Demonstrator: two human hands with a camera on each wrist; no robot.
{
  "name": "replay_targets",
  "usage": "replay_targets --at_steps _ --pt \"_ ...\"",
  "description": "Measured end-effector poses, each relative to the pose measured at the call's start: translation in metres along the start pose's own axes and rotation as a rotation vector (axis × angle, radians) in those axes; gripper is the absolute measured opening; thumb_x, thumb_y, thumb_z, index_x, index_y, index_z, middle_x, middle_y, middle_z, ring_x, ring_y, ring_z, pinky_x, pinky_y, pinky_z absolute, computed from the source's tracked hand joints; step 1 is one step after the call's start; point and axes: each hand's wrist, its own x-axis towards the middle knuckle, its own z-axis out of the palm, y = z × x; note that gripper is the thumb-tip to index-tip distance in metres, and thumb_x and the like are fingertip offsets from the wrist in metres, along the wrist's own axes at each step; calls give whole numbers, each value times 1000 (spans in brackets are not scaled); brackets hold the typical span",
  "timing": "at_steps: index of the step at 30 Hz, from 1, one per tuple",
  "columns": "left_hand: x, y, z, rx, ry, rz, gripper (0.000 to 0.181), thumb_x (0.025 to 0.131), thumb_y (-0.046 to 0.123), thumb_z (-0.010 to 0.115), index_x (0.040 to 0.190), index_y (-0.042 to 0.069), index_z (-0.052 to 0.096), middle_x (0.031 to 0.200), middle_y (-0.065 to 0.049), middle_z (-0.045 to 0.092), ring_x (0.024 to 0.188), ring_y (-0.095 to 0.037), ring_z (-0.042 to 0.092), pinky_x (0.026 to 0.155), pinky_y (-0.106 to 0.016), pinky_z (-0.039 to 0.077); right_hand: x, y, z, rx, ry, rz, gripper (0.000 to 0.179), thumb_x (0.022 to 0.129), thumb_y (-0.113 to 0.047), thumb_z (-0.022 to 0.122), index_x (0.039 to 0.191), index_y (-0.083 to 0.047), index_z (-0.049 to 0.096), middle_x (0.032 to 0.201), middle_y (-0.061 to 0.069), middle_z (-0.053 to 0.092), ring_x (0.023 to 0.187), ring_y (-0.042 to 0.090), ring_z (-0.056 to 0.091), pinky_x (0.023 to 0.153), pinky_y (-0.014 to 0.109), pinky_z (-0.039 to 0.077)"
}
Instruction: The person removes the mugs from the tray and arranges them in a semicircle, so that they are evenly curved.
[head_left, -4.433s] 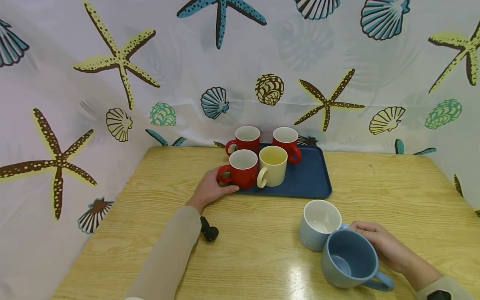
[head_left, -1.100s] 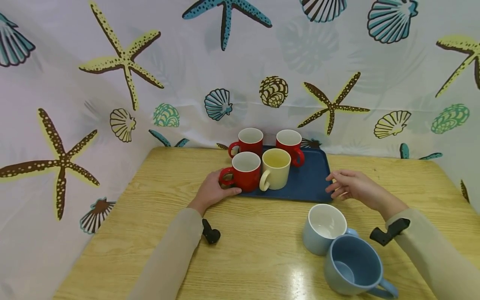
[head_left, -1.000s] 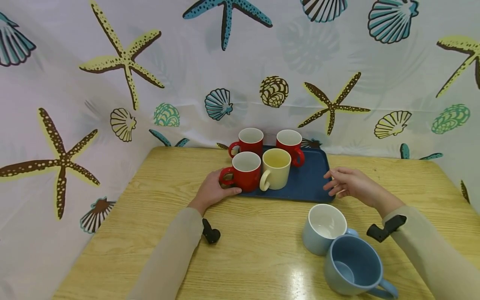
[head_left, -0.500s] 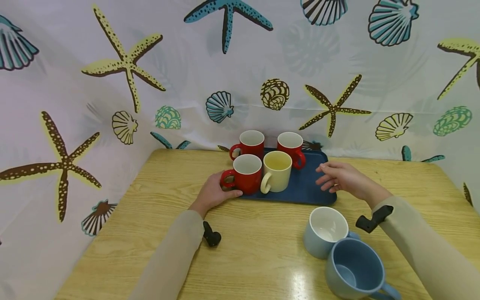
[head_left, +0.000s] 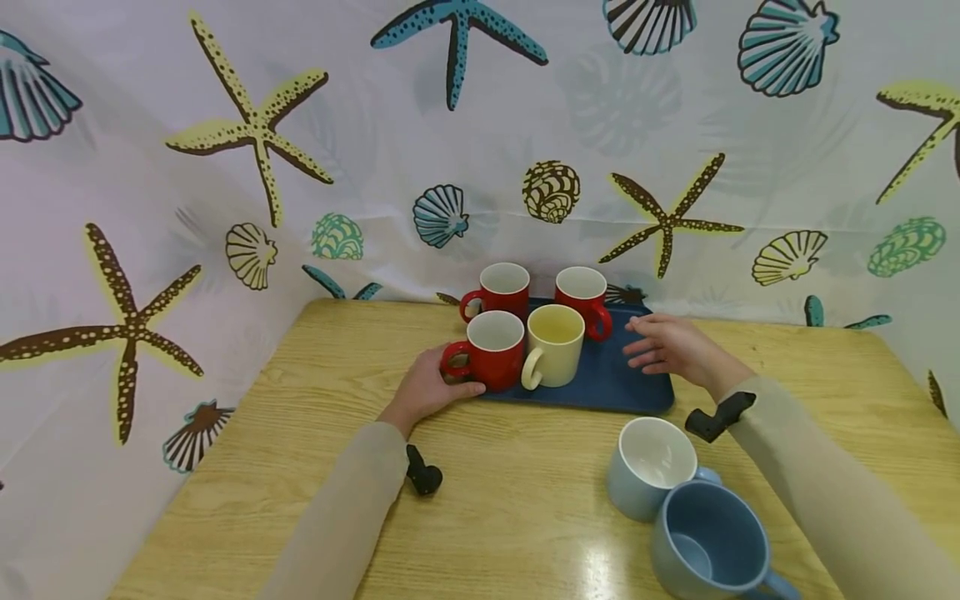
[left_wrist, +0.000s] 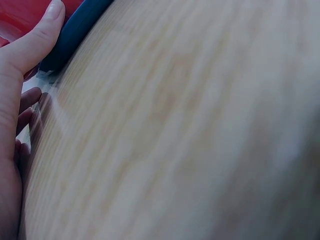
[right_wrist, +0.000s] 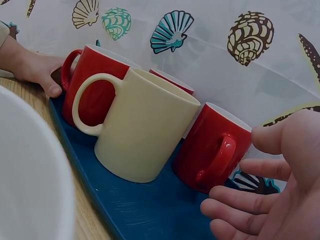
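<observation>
Three red mugs (head_left: 501, 367) and one cream mug (head_left: 561, 362) occupy one blue tray (head_left: 611, 379); two blue mugs (head_left: 675, 554) stand nearer on the worktop (head_left: 510, 500). Left hand (head_left: 426, 387): at the tray's left corner, grip indeterminable. Right hand (head_left: 675, 346): fingers apart, over the tray's right side.

Left arm (head_left: 337, 508) out front, left hand (head_left: 426, 390) with thumb extended, right arm (head_left: 828, 483) angled inward, right hand (head_left: 675, 346) loosely spread

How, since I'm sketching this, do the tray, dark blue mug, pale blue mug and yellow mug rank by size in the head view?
Tray
Dark blue mug
Pale blue mug
Yellow mug
Both blue mugs look nearer, so true sizes are unsure.
</observation>
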Motion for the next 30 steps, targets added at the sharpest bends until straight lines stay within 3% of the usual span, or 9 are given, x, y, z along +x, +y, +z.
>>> replay_targets --at_steps 6,18,30 --pt "0 2 2 -1 -11 10 67 67 54 77 122 24 55 117 5 61 106 -12 57 95 -37 43 10 1 2 32 -3 26 64 100 -36 40 148 -4 14 138 32 35 118 40 47 97 44 40" --pt "-1 2 0 -16 -1 8 67 67 53 77 123 23 55 118 5 60 107 -13 57 93 -37 44 30 -3 13 117 -15 73 67 100 -36 40 149 -8 5 140 33 31 123 44 40 100 49 36" --pt "-1 4 -1 -18 -10 -2 68 67 54 77 124 22 55 118 4 60 107 -12 57 94 -37 44 42 -4 23 246 10 120 63 99 -33 40 149 -9 9 139 34 30 125 45 37 102 50 33"
